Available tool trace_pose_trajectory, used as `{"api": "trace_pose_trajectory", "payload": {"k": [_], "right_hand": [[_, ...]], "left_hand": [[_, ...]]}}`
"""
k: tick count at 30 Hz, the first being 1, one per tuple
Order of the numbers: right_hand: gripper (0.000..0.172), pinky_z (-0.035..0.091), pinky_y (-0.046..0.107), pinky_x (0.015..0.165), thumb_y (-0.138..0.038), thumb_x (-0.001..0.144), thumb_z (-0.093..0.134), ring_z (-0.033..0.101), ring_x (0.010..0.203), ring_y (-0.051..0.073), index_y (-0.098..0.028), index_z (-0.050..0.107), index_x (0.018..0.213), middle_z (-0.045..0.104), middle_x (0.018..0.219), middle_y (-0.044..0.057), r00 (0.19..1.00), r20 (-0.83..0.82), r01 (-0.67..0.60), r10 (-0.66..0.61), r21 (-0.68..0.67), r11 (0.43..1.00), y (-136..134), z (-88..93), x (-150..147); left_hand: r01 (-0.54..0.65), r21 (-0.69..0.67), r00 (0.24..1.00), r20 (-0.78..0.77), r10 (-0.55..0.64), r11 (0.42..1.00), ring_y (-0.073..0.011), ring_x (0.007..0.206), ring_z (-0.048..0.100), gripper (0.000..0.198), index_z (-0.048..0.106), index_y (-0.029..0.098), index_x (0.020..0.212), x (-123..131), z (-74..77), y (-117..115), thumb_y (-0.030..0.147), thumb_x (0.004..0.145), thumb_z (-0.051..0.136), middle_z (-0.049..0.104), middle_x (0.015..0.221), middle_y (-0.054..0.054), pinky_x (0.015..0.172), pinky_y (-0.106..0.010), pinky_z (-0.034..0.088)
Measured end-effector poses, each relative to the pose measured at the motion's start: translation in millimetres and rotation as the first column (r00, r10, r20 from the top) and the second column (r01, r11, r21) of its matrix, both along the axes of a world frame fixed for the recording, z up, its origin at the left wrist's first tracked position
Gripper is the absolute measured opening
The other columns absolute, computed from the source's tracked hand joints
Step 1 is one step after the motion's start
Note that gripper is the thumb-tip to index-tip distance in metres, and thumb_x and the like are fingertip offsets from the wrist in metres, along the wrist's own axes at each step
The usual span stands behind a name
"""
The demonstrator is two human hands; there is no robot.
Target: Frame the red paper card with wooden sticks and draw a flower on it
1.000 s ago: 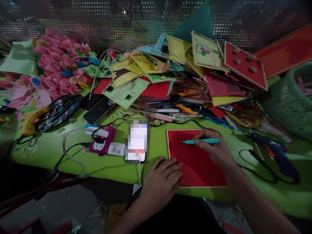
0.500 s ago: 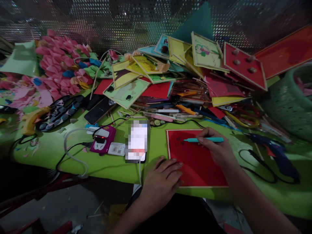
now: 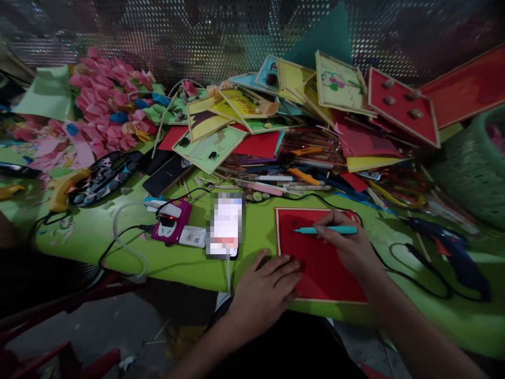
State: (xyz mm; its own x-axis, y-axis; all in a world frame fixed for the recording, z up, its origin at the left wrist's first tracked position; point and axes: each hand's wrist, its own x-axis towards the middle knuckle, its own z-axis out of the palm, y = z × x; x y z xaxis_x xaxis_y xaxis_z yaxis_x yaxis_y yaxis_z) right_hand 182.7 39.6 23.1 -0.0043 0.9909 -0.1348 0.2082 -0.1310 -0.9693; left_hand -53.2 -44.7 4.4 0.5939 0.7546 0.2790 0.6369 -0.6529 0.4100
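Observation:
A red sheet with a pale stick border (image 3: 321, 268) lies flat on the green table before me. Small dark marks (image 3: 293, 223) show near its upper left corner. My right hand (image 3: 347, 245) grips a turquoise pen (image 3: 339, 230), its tip pointing left at the sheet just below those marks. Spread over the lower left edge of the sheet, my left hand (image 3: 268, 287) lies flat with its fingers apart. A lit phone (image 3: 224, 226) with a blurred screen rests to the left of the sheet, a white cable running from its lower end.
A purple power strip (image 3: 172, 223) with plugs sits left of the phone. A blue glue gun (image 3: 453, 252) and its black cord lie at the right. Framed colored cards (image 3: 339, 84), pens and sticks pile up behind. Pink paper petals (image 3: 102, 100) fill the back left; a green basket (image 3: 469, 163) stands right.
The pen tip has shifted slightly down and left relative to the sheet's marks, with the right hand moving along. The left hand stays on the sheet. The whole view has shifted a little.

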Motion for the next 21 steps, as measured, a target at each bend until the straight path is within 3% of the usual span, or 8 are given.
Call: {"api": "trace_pose_trajectory", "payload": {"k": [6,21], "right_hand": [[0.016,0.038,0.029,0.058,-0.036,0.079,0.074,0.050,0.061,0.015,-0.022,0.065,0.075,0.059,0.066,-0.001,0.998,0.050,0.030,-0.030,0.008,1.000,3.3,0.5,-2.5],[0.017,0.040,0.030,0.060,-0.038,0.079,0.072,0.051,0.063,0.016,-0.023,0.065,0.076,0.061,0.069,0.000,0.993,0.114,0.006,-0.006,0.001,1.000,1.9,6.0,-4.9]], "left_hand": [[-0.004,-0.001,1.000,0.018,0.004,1.000,-0.0116,0.135,0.053,0.032,0.061,0.028,0.129,0.3,-1.3,-0.1,0.034,0.099,0.051,0.065,0.139,0.003,0.124,-0.040,0.028],[-0.010,0.003,1.000,0.025,0.010,1.000,-0.0100,0.136,0.052,0.030,0.061,0.029,0.127,0.8,0.5,0.9,0.036,0.099,0.052,0.063,0.141,0.006,0.123,-0.037,0.027]]}}
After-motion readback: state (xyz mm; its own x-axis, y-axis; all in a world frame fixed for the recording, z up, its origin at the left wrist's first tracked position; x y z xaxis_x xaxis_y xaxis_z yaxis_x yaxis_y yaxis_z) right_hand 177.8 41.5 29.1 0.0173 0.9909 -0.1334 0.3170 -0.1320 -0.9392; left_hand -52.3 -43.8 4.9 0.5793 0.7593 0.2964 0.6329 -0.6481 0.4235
